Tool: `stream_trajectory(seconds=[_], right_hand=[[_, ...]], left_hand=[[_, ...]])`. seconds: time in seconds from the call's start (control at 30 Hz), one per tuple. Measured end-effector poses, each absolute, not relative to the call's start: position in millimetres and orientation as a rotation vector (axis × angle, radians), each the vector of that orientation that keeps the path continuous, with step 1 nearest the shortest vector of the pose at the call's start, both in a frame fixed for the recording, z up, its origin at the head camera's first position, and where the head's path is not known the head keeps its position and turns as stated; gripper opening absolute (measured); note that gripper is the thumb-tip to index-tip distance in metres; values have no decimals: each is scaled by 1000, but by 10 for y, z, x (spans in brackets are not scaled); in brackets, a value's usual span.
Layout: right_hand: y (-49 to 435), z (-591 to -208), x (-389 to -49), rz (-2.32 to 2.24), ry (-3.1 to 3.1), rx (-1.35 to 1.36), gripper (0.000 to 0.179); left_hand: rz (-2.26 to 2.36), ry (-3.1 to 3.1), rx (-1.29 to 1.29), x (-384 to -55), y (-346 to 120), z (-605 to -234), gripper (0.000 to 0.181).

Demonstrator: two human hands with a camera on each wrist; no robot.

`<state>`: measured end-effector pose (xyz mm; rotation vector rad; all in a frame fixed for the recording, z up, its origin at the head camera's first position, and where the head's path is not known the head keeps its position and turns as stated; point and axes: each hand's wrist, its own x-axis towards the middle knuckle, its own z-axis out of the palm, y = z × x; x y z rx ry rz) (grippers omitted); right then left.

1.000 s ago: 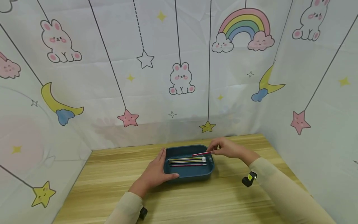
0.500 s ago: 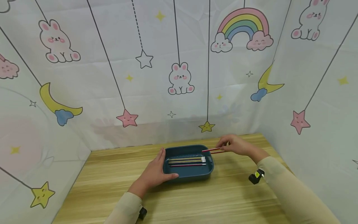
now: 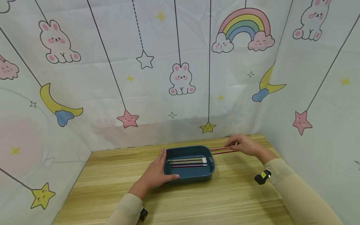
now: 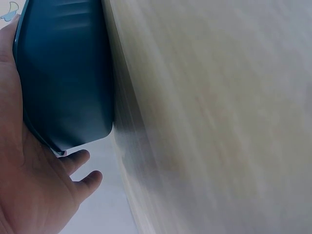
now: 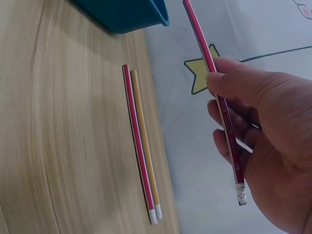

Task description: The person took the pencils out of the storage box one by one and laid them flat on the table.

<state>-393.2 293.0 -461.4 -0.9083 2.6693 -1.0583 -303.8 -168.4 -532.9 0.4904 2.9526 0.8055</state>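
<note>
In the head view my left hand rests against the left end of a dark teal tray, fingers straight at its back left corner, thumb along the front rim. The left wrist view shows the palm beside the tray wall, two fingertips sticking out past it. My right hand pinches a red pencil between thumb and fingers, above the table and right of the tray. Below it a red pencil and a yellow pencil lie side by side on the wood. Several pencils lie inside the tray.
The wood-grain table meets a white printed curtain close behind the tray and pencils. Each wrist wears a small black camera, such as the right camera.
My right hand has carried the red pencil out of the tray, rightward over the pencils on the table. My left hand and the tray have stayed in place.
</note>
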Motion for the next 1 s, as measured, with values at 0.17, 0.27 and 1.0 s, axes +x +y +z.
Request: stream_trajectory(seconds=[0.17, 0.27, 1.0], right_hand=[[2994, -4675, -3973, -1053, 2676, -907, 19], [3022, -4702, -3989, -1060, 2678, -904, 19], [3113, -4915, -4028, -1090, 2704, -876, 20]], left_hand=[[807, 2952, 494, -3038, -1690, -5335, 137], [806, 2953, 496, -3041, -1691, -5338, 137], [807, 2938, 494, -3045, -1703, -5361, 137]])
